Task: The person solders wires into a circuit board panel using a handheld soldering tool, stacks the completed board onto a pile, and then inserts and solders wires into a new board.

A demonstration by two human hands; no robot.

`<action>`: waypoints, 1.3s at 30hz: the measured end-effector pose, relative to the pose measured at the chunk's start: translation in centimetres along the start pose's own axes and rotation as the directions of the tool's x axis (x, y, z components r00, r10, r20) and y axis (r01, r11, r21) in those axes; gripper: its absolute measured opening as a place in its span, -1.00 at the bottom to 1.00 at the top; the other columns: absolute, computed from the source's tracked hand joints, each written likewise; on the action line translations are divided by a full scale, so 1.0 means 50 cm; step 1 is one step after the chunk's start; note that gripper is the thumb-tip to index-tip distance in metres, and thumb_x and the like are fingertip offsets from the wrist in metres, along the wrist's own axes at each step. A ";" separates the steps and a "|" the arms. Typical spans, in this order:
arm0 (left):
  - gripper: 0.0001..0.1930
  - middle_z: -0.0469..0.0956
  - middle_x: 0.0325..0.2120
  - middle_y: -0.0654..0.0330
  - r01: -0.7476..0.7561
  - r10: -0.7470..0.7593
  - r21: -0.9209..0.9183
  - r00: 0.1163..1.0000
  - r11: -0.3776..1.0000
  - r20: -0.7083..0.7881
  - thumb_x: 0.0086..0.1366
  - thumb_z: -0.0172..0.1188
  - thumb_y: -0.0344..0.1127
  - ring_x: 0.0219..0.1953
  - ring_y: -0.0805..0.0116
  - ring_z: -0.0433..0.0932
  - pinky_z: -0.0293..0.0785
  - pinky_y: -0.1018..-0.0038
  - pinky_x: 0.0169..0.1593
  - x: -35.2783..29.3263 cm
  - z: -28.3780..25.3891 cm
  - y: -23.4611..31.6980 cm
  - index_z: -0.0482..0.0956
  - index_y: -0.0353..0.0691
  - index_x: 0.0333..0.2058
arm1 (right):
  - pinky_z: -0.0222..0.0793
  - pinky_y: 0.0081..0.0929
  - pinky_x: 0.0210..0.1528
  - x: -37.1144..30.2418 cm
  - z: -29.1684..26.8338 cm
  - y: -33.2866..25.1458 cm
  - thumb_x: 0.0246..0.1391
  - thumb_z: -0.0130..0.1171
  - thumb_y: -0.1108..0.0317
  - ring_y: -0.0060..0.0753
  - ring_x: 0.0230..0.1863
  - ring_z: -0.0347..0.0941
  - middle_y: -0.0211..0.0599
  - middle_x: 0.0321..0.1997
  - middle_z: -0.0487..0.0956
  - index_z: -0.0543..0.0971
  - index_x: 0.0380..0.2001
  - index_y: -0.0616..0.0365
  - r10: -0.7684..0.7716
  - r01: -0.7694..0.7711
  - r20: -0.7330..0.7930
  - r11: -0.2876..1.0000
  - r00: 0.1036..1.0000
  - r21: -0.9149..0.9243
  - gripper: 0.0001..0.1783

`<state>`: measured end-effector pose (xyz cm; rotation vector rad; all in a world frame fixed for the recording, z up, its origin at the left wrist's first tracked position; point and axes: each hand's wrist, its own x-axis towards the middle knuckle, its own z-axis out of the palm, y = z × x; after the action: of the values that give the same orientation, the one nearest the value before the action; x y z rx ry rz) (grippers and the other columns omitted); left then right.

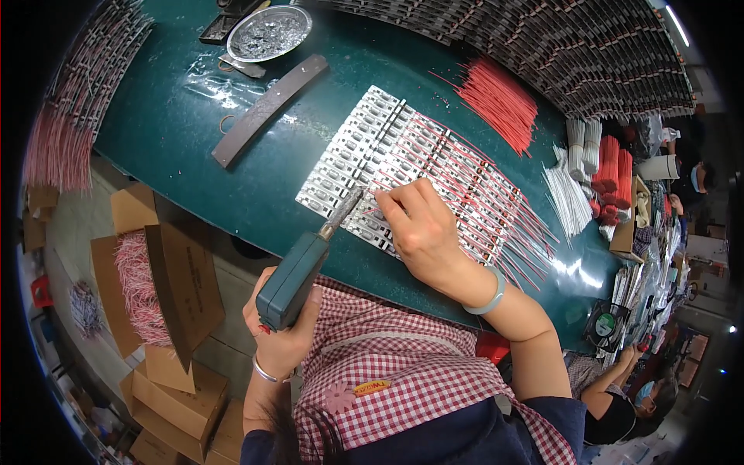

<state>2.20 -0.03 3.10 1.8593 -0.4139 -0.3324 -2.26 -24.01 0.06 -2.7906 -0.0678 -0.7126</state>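
Table [194,116] dark teal; on it silver strip panel [364,155] with red wires [500,97]. Teal soldering iron [298,271]; red-white checked apron [387,356].
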 end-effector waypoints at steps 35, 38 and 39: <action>-0.68 0.70 -0.27 0.09 0.108 -0.124 -0.110 0.982 0.988 -0.145 0.15 0.43 -0.43 -0.25 0.36 0.66 0.55 0.49 -0.09 -0.034 -0.015 -0.034 0.63 -0.46 -0.14 | 0.42 -0.30 -0.31 0.005 -0.010 -0.041 0.01 0.25 0.54 -0.17 -0.26 0.44 -0.23 -0.28 0.43 0.57 0.01 0.30 0.231 -0.238 0.065 0.960 0.971 0.146 -0.57; -0.69 0.70 -0.28 0.09 0.123 -0.140 -0.122 0.979 0.985 -0.148 0.14 0.43 -0.45 -0.25 0.36 0.67 0.55 0.49 -0.09 -0.041 -0.016 -0.032 0.64 -0.46 -0.15 | 0.42 -0.31 -0.33 -0.013 0.007 -0.035 -0.03 0.27 0.56 -0.22 -0.30 0.45 -0.26 -0.31 0.44 0.61 -0.05 0.22 0.247 -0.253 0.059 0.948 0.967 0.190 -0.60; -0.70 0.70 -0.28 0.08 0.146 -0.164 -0.134 0.977 0.980 -0.139 0.14 0.43 -0.46 -0.25 0.36 0.67 0.55 0.49 -0.09 -0.043 -0.016 -0.031 0.64 -0.46 -0.16 | 0.42 -0.31 -0.33 -0.014 0.009 -0.033 -0.03 0.27 0.56 -0.22 -0.30 0.45 -0.26 -0.31 0.44 0.61 -0.05 0.22 0.247 -0.253 0.059 0.949 0.967 0.190 -0.60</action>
<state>0.82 2.05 1.92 1.7857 -0.1422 -0.3136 -2.84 -22.27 -0.23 -2.5611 0.1963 -0.5613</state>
